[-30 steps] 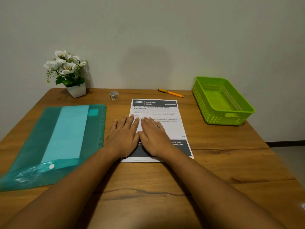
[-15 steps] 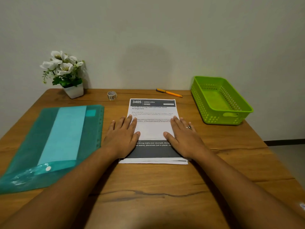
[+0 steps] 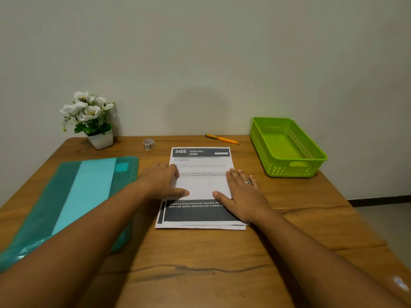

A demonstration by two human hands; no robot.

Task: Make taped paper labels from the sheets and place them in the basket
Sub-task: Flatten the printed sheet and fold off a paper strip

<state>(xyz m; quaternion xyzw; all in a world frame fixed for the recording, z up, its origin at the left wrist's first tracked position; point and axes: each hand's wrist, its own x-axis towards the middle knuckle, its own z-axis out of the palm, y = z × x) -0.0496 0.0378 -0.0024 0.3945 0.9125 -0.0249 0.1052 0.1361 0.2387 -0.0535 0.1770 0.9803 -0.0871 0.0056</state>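
Note:
A small stack of printed sheets (image 3: 201, 185) headed "3405" lies in the middle of the wooden table (image 3: 200, 258). My left hand (image 3: 159, 182) rests flat on the stack's left edge, fingers straight. My right hand (image 3: 241, 196), wearing a ring, lies flat on the right edge. The lower sheets peek out at the bottom. A small roll of clear tape (image 3: 149, 144) stands behind the sheets to the left. The green plastic basket (image 3: 289, 168) sits at the back right and holds nothing visible.
An orange pen (image 3: 222, 138) lies near the wall behind the sheets. A teal plastic folder (image 3: 73, 203) with a lighter sheet inside covers the table's left side. A white pot of white flowers (image 3: 93, 121) stands at the back left corner.
Both hands slid apart from the middle of the sheets to the left and right edges, staying flat. The view shifted slightly.

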